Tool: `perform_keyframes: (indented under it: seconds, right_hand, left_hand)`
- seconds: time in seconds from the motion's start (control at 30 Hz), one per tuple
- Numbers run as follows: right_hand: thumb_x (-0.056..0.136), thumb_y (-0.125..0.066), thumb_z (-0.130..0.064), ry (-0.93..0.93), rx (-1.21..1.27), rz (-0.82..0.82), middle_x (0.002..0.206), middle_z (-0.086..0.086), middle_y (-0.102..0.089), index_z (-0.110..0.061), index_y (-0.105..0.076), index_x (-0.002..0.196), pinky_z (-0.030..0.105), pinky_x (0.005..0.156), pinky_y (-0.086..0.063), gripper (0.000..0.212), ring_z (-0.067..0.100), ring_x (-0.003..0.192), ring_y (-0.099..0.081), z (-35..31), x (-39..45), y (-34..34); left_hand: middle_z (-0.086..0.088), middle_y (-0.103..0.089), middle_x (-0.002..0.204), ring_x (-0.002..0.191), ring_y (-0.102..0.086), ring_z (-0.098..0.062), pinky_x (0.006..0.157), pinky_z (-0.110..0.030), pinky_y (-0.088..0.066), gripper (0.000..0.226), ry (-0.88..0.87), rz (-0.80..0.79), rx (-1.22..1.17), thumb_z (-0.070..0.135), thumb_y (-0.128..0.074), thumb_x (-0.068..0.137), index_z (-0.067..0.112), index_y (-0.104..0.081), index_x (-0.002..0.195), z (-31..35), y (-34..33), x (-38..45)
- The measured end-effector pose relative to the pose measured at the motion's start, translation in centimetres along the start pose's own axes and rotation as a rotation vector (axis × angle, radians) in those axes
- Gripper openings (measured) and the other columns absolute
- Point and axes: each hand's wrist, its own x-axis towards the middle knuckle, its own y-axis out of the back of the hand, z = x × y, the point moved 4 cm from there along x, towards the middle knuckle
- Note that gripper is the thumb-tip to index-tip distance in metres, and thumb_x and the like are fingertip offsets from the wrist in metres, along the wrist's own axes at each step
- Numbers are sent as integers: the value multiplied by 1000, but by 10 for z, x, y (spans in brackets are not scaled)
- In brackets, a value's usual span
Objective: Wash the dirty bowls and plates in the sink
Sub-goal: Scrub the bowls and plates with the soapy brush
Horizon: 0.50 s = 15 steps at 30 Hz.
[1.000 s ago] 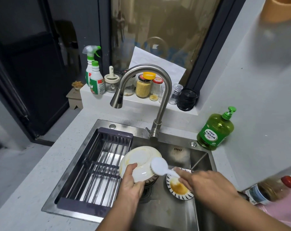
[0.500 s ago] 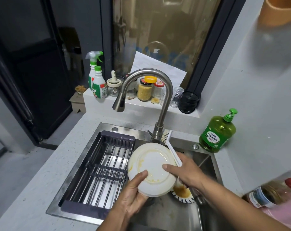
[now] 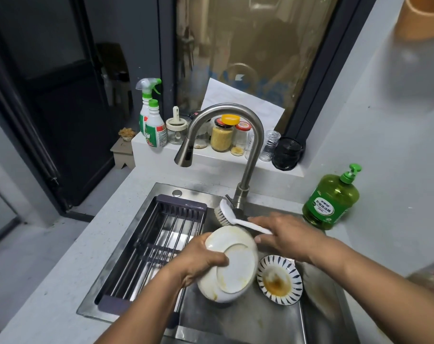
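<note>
Head view: the left hand (image 3: 201,259) grips the white bowl (image 3: 229,264) by its rim, tilted, underside up, over the sink (image 3: 248,319). The right hand (image 3: 285,237) clamps the brush (image 3: 235,216) handle, bristles just beyond the bowl. I would turn the stained inside toward the bristles. A striped plate (image 3: 279,279) with sauce lies near the sink's right edge; soap bottle (image 3: 331,202) stands at the counter's (image 3: 49,281) back right.

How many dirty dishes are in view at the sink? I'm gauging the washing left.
2. A white round plate held tilted over the sink by the left hand, and a small blue-striped bowl lying in the basin beside it. Others may be hidden under them.
</note>
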Motion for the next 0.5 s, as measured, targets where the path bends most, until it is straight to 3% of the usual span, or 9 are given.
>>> perform_keyframes:
  seconds: [0.1,0.2,0.3,0.4,0.5]
  right_hand:
    - [99,-34,-63,64,-208,-14,124,-4,-65,-57,-29,146,38,85,-51,47,23,112,-60,-7,-9,7]
    - [102,-25,-62,87,-316,-21,122,0,-67,-57,-28,145,36,76,-48,44,28,109,-63,-14,-12,6]
    - [103,-27,-58,1,-236,-35,122,-5,-66,-56,-33,144,39,85,-52,41,22,110,-61,4,-13,9]
    - [103,-26,-60,-53,-209,-81,135,-12,-60,-56,-32,145,41,98,-47,43,19,124,-55,20,-23,2]
    - [103,-25,-60,-15,-189,-76,142,-17,-55,-57,-28,147,38,100,-46,44,17,129,-51,13,-35,-8]
  left_hand:
    - [-4,-79,92,90,-74,-23,77,-35,-61,41,3,70,38,-7,-77,70,13,-68,105,-12,5,1]
    - [-4,-79,93,93,-73,-26,82,-40,-60,44,-7,108,-35,-5,-77,68,13,-68,107,-22,9,-1]
    - [-19,-76,105,102,-71,-39,86,-53,-59,62,26,165,-381,1,-76,59,6,-64,119,-38,14,-1]
    - [-27,-68,120,114,-65,-44,92,-61,-54,67,111,150,-747,1,-77,65,2,-59,130,-51,14,1]
    - [-27,-70,118,118,-60,-45,102,-68,-42,50,201,167,-1000,7,-66,77,1,-59,127,-58,4,-1]
